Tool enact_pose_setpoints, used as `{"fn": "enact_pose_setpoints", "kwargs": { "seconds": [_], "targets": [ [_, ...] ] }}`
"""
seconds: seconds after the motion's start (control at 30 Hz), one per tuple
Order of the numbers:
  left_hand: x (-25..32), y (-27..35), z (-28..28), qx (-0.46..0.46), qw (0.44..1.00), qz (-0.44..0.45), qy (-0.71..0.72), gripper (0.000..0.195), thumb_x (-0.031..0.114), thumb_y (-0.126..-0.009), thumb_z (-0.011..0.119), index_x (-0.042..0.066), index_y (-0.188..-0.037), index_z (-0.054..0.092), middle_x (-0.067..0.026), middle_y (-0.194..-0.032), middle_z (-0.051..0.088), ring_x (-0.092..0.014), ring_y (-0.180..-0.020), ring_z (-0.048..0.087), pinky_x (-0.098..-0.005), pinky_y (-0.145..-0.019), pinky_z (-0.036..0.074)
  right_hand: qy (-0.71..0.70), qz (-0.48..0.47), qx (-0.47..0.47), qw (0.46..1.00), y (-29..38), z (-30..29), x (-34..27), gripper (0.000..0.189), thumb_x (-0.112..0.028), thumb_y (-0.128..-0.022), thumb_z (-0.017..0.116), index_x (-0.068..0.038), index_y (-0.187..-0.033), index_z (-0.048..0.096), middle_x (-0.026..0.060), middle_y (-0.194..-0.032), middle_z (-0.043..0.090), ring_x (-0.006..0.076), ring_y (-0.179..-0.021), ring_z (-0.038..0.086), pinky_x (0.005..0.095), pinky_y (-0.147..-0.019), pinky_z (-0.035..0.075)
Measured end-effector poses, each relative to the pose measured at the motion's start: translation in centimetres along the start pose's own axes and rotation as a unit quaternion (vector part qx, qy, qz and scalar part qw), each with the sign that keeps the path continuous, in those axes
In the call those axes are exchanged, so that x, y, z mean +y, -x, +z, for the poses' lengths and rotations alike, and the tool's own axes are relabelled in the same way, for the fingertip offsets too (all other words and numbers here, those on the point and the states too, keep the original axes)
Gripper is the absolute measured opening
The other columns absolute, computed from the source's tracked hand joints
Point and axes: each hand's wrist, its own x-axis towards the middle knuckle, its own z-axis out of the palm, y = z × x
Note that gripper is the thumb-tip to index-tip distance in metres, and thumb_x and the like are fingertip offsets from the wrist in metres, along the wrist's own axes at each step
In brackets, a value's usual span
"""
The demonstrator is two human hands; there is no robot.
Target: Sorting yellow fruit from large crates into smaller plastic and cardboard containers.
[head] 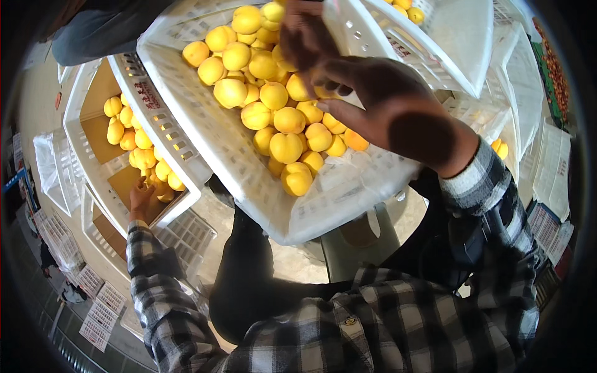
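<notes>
Many yellow peaches [285, 148] lie in a white plastic crate [200, 121] with a pale liner, tilted before me. My right hand [396, 102] is over the crate's right part, its fingers curled above the fruit; whether it holds a peach is hidden. Another person's hand [308, 37] reaches in just beyond my right hand, at the crate's far side. My left hand [141, 193] is in a second white crate [74, 112] on the left, its fingertips at the near end of a pile of yellow peaches [144, 158]; its grip is too small to tell.
A person's clothed leg [102, 32] is at the upper left. More white crates [447, 51] stand at the upper right, some with yellow fruit [415, 15]. A green crate of small red fruit [550, 70] is at the far right. A grey-green stool [361, 252] stands below the middle crate.
</notes>
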Motion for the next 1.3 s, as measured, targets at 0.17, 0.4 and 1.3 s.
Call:
{"fn": "enact_pose_setpoints", "kwargs": {
  "seconds": [0.17, 0.4, 1.3],
  "targets": [
    [12.5, 4.0, -3.5, 0.212, 0.974, 0.034, 0.077, 0.026, 0.006, -0.087, 0.059, -0.001, -0.112, 0.058, -0.01, -0.103, 0.063, -0.018, -0.092, 0.06, -0.0281, -0.082, 0.047, 0.0, 0.032, 0.026, 0.999, -0.2, -2.1, 0.1, 0.023, -0.015, -0.081, 0.067, -0.004, -0.101, 0.061, 0.0137, -0.091, 0.066, 0.0282, -0.082, 0.066, 0.0349, -0.074, 0.053],
    [38.5, 11.4, 5.2, -0.028, 0.923, 0.385, 0.008, 0.033, -0.003, -0.071, 0.07, 0.001, -0.102, 0.06, -0.0143, -0.099, 0.062, -0.029, -0.095, 0.06, -0.0345, -0.083, 0.048, -0.078, 0.105, 0.056, 0.99, 0.8, -5.1, 0.0, 0.02, -0.016, -0.085, 0.061, -0.002, -0.1, 0.061, 0.0145, -0.082, 0.066, 0.0278, -0.074, 0.066, 0.0347, -0.067, 0.051],
    [43.8, 7.4, 20.4, -0.234, 0.905, 0.331, -0.13, 0.068, 0.03, -0.062, 0.077, 0.0, -0.117, 0.052, -0.0179, -0.112, 0.056, -0.033, -0.106, 0.054, -0.0396, -0.089, 0.045, -0.069, 0.069, 0.087, 0.991, 1.5, -6.8, 2.5, 0.025, -0.022, -0.084, 0.062, -0.002, -0.099, 0.063, 0.017, -0.087, 0.067, 0.0303, -0.079, 0.066, 0.0365, -0.072, 0.051]
  ]
}}
